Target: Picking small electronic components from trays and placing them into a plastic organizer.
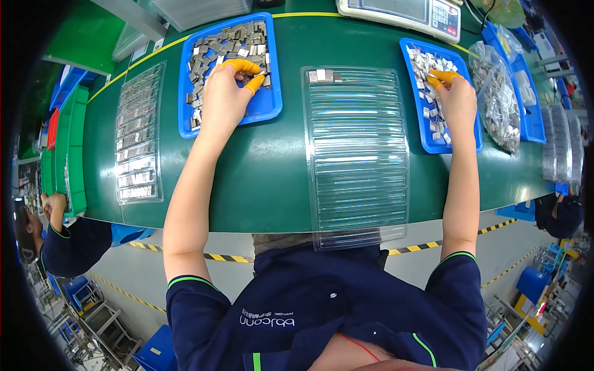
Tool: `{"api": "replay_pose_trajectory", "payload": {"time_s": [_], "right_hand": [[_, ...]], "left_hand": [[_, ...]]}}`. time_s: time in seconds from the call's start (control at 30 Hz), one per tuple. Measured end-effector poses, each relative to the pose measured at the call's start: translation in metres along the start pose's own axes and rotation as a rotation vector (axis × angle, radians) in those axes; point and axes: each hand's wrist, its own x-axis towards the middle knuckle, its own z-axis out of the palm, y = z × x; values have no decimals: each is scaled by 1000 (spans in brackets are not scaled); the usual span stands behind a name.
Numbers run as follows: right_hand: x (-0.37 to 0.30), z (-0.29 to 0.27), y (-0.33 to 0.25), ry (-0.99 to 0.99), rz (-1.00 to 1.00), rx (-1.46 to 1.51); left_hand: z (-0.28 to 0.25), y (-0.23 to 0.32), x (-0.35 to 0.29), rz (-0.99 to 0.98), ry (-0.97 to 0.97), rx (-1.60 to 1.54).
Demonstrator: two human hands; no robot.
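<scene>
Parts (230, 48), grey, beside left grip (261, 74); white parts (423, 60) beside right grip (430, 76); both narrow, contents unclear.

The parts trays (276, 80) are blue, finger covers (242, 65) orange, table (263, 179) green, and floor tape (228, 258) striped black and yellow.

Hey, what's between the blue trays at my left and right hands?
The head view shows a clear ridged tray on the green table between them, with small parts at its far end.

We see a white scale (408, 18) on the counter (260, 179), a green bin (77, 154) at left, striped floor tape (229, 258).
</scene>
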Motion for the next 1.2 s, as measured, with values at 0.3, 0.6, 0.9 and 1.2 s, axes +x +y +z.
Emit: {"api": "replay_pose_trajectory", "payload": {"time_s": [0.3, 0.6, 0.9, 1.2], "right_hand": [[10, 6, 20, 212, -176, 294], [-44, -36, -88, -340, -233, 1183], [-62, -10, -98, -558, -83, 1324], [-68, -1, -103, -581, -78, 1563]], "left_hand": [[-8, 24, -4, -78, -184, -880], [-2, 46, -27, -133, -438, -993], [3, 50, -34, -143, -532, -1059], [11, 54, -42, -239, -366, -1069]]}}
